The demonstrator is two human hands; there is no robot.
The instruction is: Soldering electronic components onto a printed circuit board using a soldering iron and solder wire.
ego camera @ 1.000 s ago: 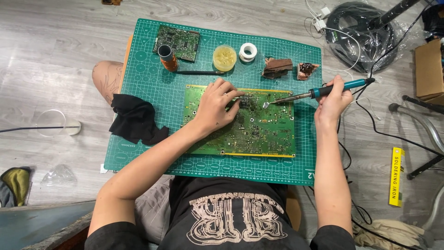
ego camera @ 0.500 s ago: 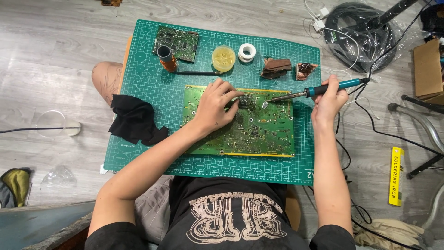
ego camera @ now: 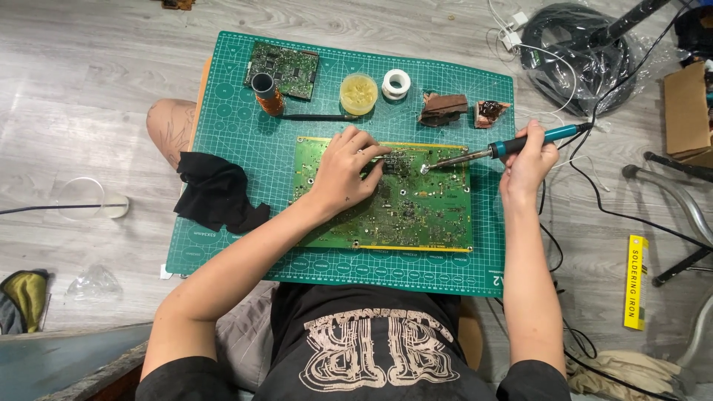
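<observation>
The large green circuit board (ego camera: 394, 204) lies flat on the green cutting mat (ego camera: 223, 111), with the left hand (ego camera: 345, 169) resting on its upper left part, fingers pinched on a thin wire too fine to identify. At the board's right edge the right hand (ego camera: 526, 160) is clamped on a blue-handled soldering iron (ego camera: 505, 147), its tip touching the board's top middle; the board's lower left corner is hidden under the left forearm.

Bare mat (ego camera: 223, 119) left of the circuit board (ego camera: 416, 215); black cloth (ego camera: 215, 191) and copper spool (ego camera: 266, 92) crowd it

Home floor workspace: cutting mat (ego camera: 223, 111), wood flooring (ego camera: 89, 74), cables (ego camera: 579, 52).
</observation>
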